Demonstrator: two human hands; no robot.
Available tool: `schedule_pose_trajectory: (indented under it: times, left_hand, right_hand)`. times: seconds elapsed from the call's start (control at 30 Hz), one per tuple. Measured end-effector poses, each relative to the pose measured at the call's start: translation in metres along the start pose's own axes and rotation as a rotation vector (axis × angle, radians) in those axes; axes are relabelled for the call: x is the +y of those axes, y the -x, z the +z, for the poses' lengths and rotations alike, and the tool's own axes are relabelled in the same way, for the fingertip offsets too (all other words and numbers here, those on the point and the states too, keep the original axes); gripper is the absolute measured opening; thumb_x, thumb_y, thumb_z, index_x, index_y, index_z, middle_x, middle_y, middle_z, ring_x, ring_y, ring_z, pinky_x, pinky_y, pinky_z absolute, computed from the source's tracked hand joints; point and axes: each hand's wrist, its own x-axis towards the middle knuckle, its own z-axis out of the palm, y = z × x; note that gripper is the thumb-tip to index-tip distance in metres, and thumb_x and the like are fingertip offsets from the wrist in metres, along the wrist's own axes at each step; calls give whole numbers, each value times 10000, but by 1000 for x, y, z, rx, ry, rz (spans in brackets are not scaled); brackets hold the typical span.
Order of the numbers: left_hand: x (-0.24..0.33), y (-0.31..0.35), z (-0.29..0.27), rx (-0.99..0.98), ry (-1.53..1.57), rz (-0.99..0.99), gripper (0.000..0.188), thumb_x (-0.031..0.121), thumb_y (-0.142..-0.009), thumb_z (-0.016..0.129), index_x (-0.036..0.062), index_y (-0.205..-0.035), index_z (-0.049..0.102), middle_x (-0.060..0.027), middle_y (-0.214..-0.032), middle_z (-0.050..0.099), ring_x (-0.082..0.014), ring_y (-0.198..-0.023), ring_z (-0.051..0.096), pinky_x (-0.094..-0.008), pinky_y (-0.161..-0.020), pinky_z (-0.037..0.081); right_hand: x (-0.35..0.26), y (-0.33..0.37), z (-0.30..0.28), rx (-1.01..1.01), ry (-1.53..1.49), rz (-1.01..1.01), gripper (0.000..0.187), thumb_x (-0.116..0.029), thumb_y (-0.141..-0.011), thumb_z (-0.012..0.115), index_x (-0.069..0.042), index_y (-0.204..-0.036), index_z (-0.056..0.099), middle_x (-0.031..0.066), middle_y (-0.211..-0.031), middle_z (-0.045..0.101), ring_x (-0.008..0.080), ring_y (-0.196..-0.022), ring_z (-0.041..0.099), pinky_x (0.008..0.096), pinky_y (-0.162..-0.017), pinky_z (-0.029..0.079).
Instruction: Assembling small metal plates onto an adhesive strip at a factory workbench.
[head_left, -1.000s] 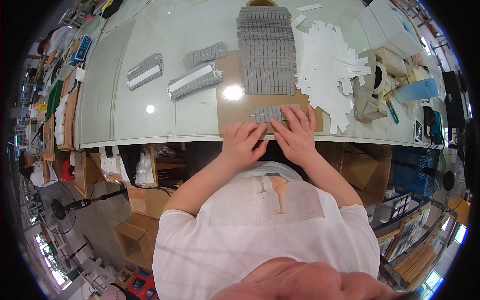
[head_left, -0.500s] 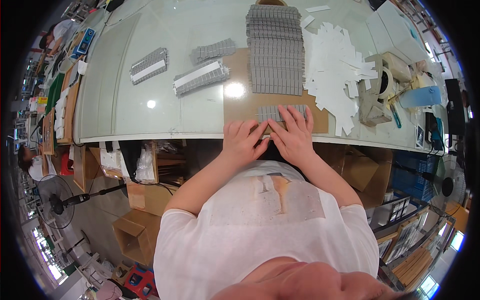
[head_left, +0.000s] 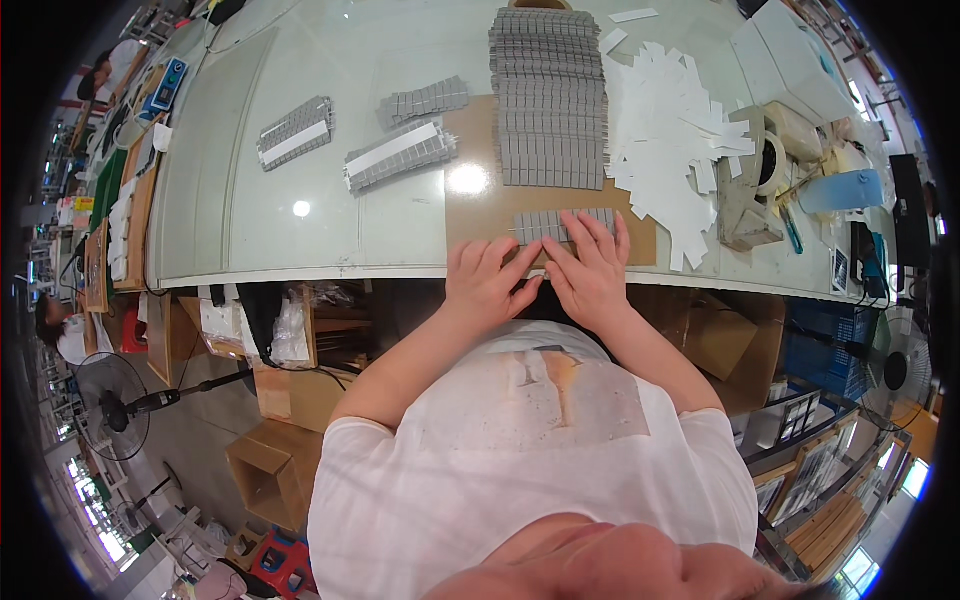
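A short strip of grey segmented pieces [head_left: 538,225] lies on a brown board [head_left: 480,215] near the table's front edge. My right hand [head_left: 592,272] presses its fingers over the strip's right part, with index and thumb bent toward the near edge. My left hand [head_left: 485,283] is curled just below the strip's left part, its index fingertip beside my right index finger. Whatever lies between the left thumb and fingers is too small to make out. Beyond the strip stands a long stack of overlapping grey strips [head_left: 548,120].
White paper strips [head_left: 660,150] form a loose heap right of the stack. Grey bundles [head_left: 400,155] lie to the left, some with a white band. A tape dispenser [head_left: 750,205], a blue bottle [head_left: 842,192] and a white box [head_left: 790,60] stand at the right.
Both hands stay almost in place over the strip. The right fingers and thumb shift very slightly. Nothing else on the table has visibly moved.
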Motion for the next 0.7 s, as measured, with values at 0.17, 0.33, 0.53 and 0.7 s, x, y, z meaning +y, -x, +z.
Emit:
schedule_pose_trajectory:
  times: [0.17,0.33,0.53,0.7]
  left_hand:
    - [1,-2,0,-7,-1,-10,459,346,-770,794,196,-1200,730,5,-1158,574,-224,-1024,508,-412,-890,408]
    - [2,2,2,-34,-21,-32,424,388,-794,778,243,-1191,757,29,-1146,570,-207,-1076,478,-401,-968,353]
    - [6,0,-1,-26,29,-27,455,338,-781,791,205,-1212,732,1,-1180,567,-230,-1070,498,-413,-903,398]
    - [16,-9,9,-37,56,-31,431,339,-774,802,220,-1186,755,7,-1182,568,-223,-1107,471,-409,-973,349]
  right_hand:
    - [0,0,0,-9,-1,-2,298,-242,-925,679,-94,-1174,750,137,-1429,585,333,-1326,505,607,-1203,220]
    - [0,0,-1,2,-7,1,287,-226,-920,681,-94,-1164,754,135,-1414,595,335,-1316,512,601,-1198,226]
    - [20,10,-10,109,24,64,264,-205,-861,732,-112,-1106,761,120,-1364,619,319,-1280,530,626,-1178,244]
    - [24,11,-15,82,36,37,260,-236,-874,728,-136,-1111,770,115,-1373,617,316,-1284,529,620,-1177,242]
